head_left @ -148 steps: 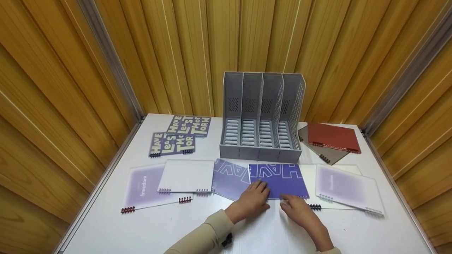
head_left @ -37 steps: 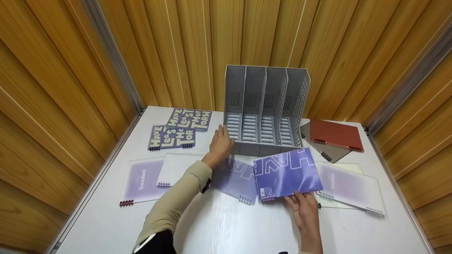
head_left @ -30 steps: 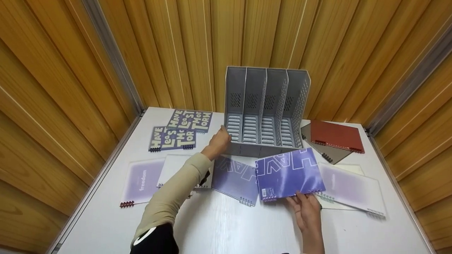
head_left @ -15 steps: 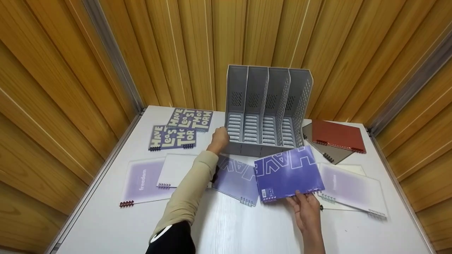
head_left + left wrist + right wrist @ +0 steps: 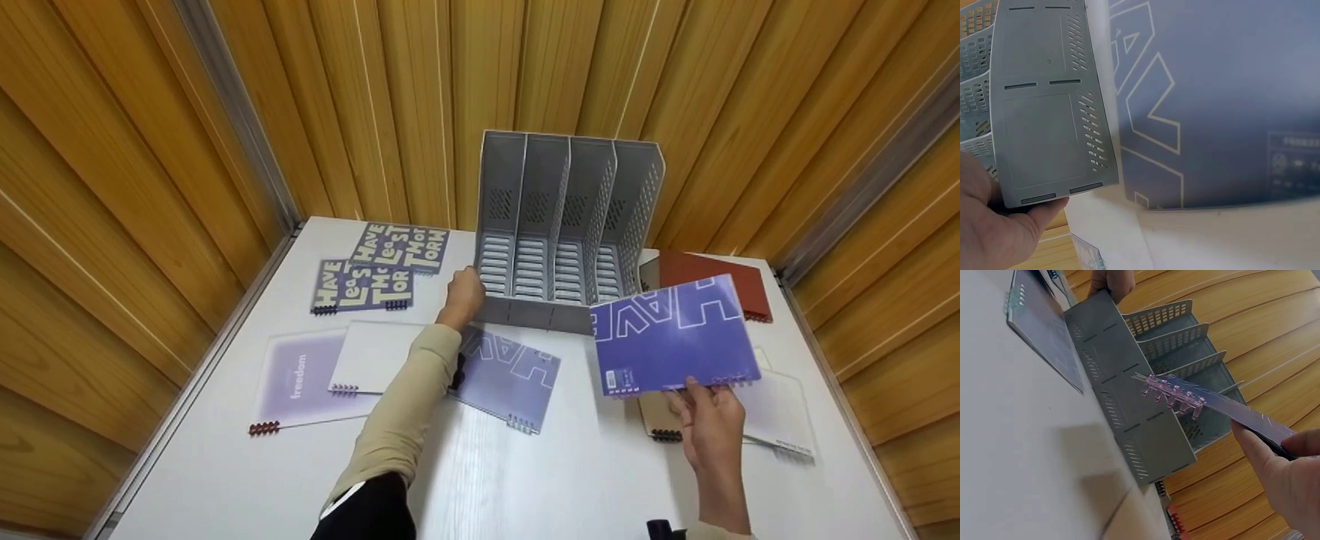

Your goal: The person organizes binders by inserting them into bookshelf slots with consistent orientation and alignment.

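My left hand (image 5: 461,296) grips the front left corner of a grey file holder (image 5: 525,315) with several upright compartments. Up close in the left wrist view, its fingers (image 5: 1044,216) curl round the end of the holder's slotted grey wall (image 5: 1044,135). My right hand (image 5: 711,424) pinches a purple spiral notebook (image 5: 667,349) by its lower edge, thumb on the cover. The notebook is raised off the table and tilted, to the right of the holder's front. Seen nearly edge-on in the right wrist view, it shows pink binding rings (image 5: 1176,396).
Purple lettered notebooks (image 5: 364,289) lie back left. A "freedom" notebook (image 5: 300,375), a white notebook (image 5: 367,352) and a muted purple one (image 5: 506,382) overlap in front. A red notebook (image 5: 757,289) and a pale one (image 5: 780,412) lie at right, partly hidden. Wooden panels (image 5: 570,67) stand behind.
My right hand has lifted the purple notebook from the table and carried it right and upward. My left hand has gone from the notebooks to the holder's corner and stays there.
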A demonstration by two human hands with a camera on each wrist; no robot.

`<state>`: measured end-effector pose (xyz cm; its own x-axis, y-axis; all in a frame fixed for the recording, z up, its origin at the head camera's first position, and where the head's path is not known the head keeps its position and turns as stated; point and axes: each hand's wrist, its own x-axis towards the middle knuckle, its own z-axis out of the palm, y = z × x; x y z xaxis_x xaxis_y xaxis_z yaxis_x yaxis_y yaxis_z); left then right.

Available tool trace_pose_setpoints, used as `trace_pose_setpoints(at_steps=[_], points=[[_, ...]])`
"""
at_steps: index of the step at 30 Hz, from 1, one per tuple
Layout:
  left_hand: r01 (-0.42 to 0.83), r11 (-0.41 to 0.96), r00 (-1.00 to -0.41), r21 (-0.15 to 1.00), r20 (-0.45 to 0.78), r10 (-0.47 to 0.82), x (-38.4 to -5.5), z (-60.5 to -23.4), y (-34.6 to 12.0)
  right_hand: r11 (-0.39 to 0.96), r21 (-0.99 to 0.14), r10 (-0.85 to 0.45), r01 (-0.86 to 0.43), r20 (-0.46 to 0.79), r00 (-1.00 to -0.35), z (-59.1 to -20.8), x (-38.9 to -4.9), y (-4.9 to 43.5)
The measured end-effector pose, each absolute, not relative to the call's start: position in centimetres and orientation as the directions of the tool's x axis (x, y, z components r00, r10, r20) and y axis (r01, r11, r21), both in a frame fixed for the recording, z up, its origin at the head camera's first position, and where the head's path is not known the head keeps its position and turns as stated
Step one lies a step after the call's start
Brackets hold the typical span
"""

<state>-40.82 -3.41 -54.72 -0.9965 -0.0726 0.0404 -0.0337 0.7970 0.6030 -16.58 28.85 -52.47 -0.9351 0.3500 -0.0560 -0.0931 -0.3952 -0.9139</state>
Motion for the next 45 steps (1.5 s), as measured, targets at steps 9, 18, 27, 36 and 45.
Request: trace_pose_setpoints(at_steps=[9, 18, 27, 36, 45], points=[[-0.065, 0.727, -0.996, 0.684, -0.001, -0.088, -40.8, -54.6, -4.0, -0.317, -0.934, 0.503, -0.166, -0.017, -0.864, -50.4, -18.3, 30.8], [-0.055, 0.718, -0.998, 0.694, -0.006, -0.070, -41.0, -54.4, -4.7, -0.031, -0.991, 0.519, -0.132, 0.096, -0.849, -50.8, -20.6, 30.2], [-0.093, 0.598, -0.995, 0.796, -0.087, -0.039, -41.3, -54.2, -5.6, 0.048, -0.989, 0.554, -0.139, 0.142, -0.821, -51.3, -23.1, 29.7], [-0.107, 0.542, -0.992, 0.833, -0.122, -0.008, -41.4, -54.2, -5.8, 0.120, -0.981, 0.582, -0.151, 0.193, -0.790, -51.4, -26.5, 29.1], [-0.089, 0.532, -0.994, 0.842, -0.111, 0.009, -41.6, -54.1, -6.0, 0.197, -0.977, 0.568, -0.084, 0.184, -0.802, -51.3, -30.0, 29.0]])
